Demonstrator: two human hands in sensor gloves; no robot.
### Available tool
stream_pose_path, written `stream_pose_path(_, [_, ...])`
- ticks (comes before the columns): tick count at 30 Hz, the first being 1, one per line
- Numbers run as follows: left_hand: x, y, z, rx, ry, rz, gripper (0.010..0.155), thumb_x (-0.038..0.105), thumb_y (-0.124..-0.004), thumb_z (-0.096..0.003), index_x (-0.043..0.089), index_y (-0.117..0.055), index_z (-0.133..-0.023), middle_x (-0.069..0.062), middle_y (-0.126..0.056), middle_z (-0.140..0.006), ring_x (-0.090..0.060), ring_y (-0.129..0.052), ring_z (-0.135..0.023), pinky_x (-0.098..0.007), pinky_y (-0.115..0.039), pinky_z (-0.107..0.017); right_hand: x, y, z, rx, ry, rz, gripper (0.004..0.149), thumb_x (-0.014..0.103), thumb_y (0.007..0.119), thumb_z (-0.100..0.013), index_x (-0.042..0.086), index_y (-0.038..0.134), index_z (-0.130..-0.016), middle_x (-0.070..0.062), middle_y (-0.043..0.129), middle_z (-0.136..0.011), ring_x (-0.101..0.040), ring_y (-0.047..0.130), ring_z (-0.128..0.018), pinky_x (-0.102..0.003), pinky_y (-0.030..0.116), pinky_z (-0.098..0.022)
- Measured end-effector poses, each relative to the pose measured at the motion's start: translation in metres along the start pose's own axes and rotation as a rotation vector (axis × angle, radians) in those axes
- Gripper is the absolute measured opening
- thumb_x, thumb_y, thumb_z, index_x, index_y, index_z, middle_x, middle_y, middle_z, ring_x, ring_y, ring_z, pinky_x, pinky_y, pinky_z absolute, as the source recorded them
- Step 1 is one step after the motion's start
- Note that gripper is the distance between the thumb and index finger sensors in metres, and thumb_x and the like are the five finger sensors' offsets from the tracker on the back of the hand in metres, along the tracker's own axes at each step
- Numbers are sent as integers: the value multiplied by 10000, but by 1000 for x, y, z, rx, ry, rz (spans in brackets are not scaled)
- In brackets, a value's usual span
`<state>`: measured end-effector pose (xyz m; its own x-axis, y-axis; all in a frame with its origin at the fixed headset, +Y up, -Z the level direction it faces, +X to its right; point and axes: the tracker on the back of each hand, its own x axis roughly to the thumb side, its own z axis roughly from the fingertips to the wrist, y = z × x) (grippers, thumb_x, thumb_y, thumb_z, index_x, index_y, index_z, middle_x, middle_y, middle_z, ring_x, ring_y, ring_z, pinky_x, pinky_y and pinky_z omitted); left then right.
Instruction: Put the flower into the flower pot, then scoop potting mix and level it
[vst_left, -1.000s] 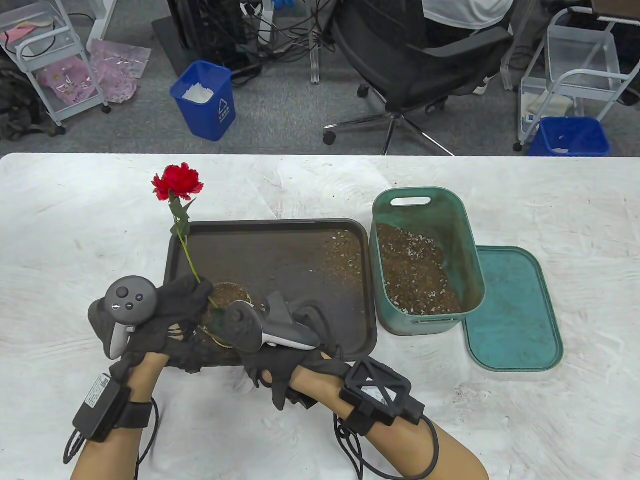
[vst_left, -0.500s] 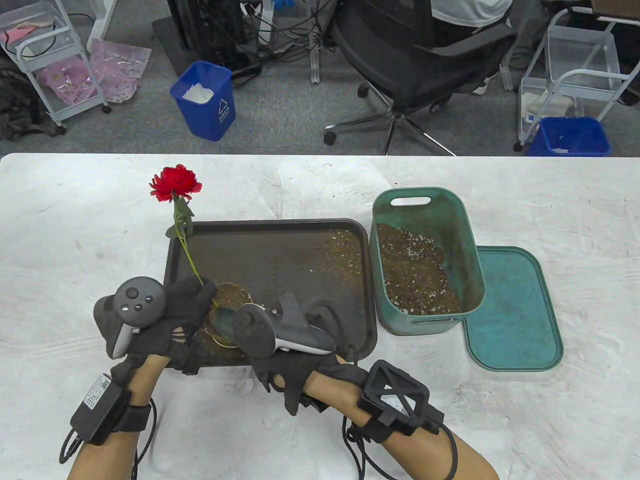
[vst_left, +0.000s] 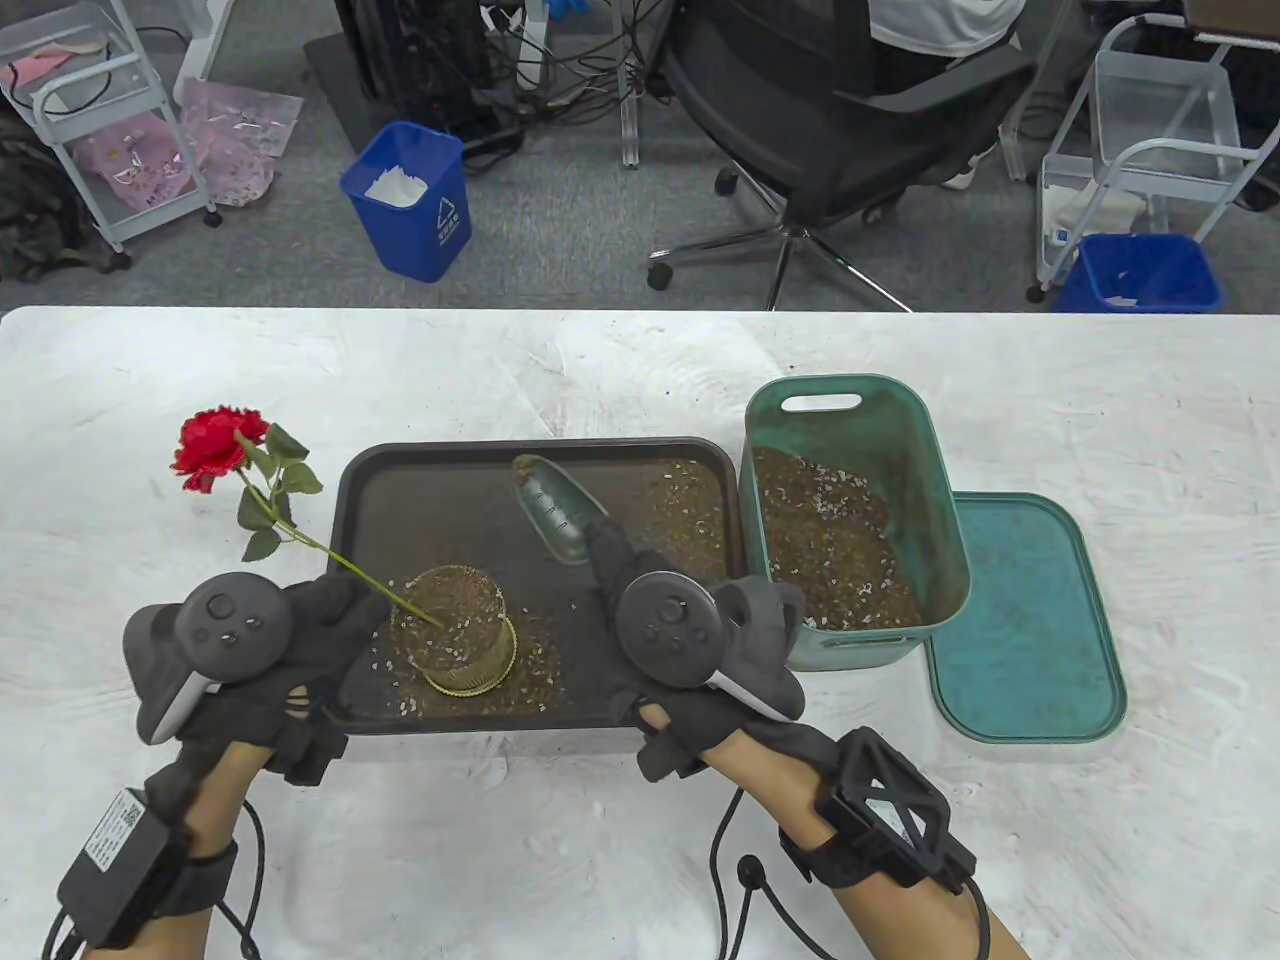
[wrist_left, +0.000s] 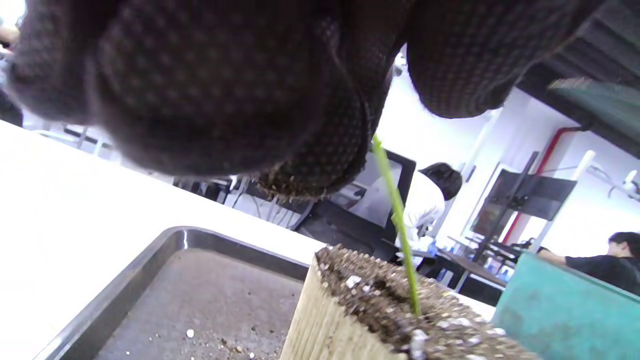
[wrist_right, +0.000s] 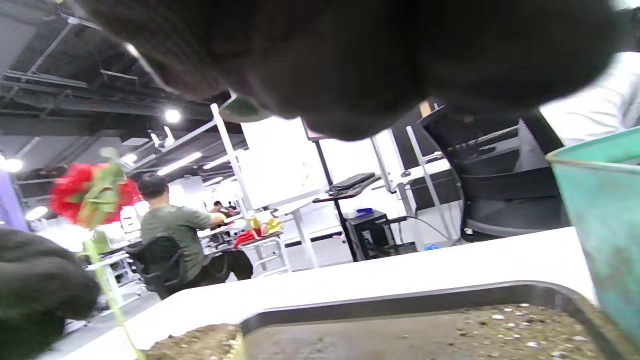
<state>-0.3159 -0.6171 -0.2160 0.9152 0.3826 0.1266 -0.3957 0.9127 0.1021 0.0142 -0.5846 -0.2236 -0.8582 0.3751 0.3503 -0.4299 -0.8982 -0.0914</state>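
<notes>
Low on the left of the frame, my left hand pinches the flower stem in the pot; my right hand grips the scoop

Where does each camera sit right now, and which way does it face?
Table view: overhead, looking down; both gloved hands, left hand, right hand, and forearms show.
Left wrist view: low under the left fingers, facing the flower pot.
Right wrist view: low under the right glove, facing the tray.
All three views share the tray and the flower stem.

blue bin, office chair, carts
</notes>
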Motion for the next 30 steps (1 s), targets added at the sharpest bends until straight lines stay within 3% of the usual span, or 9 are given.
stream_pose_path(5, [33, 29, 29, 139, -118, 76, 524, 554, -800, -403, 166, -981, -703, -26, -1079, -487, -173, -1082, -156, -402, -944, -266, -10, 29, -16, 57, 54, 88, 631, 327, 753, -430, 153, 500, -982, -65, 897, -620, -224, 987, -317, -436, 899, -189])
stream_pose_path(9, [67, 36, 42, 255, -232, 105, 521, 557, -792, -405, 174, -979, -705, -20, -1077, -492, -168, -1082, -161, -398, -943, -280, -14, 68, -33, 204, 137, 155, 625, 328, 735, -440, 129, 506, -986, -82, 896, -633, -220, 983, -287, -419, 896, -159])
stream_pose_path(13, [85, 21, 43, 346, -301, 41, 516, 559, -791, -402, 181, -981, -698, -11, -1079, -487, -164, -1083, -157, -394, -945, -279, -12, 102, -43, 304, 180, 234, 619, 341, 726, -445, 113, 525, -985, -92, 911, -628, -204, 982, -241, -400, 896, -121])
stream_pose_path(18, [84, -8, 44, 385, -320, 4, 513, 551, -794, -402, 175, -984, -695, -22, -1079, -486, -178, -1083, -158, -406, -942, -282, -16, 124, -56, 337, 244, 369, 618, 348, 720, -447, 108, 532, -984, -99, 916, -635, -190, 979, -219, -386, 893, -102])
stream_pose_path(24, [98, -33, 64, 439, -405, -355, 510, 566, -785, -395, 203, -979, -697, 7, -1081, -499, -164, -1093, -177, -392, -949, -295, -25, 147, -66, 389, 292, 468, 621, 352, 710, -450, 113, 518, -990, -116, 906, -666, -224, 991, -264, -413, 899, -140])
stream_pose_path(30, [94, -45, 70, 400, -425, -341, 512, 560, -785, -395, 197, -978, -700, -3, -1079, -507, -176, -1093, -187, -401, -945, -300, -28, 164, -65, 465, 304, 584, 675, 406, 693, -453, 137, 435, -1016, -157, 837, -770, -273, 988, -373, -448, 899, -225])
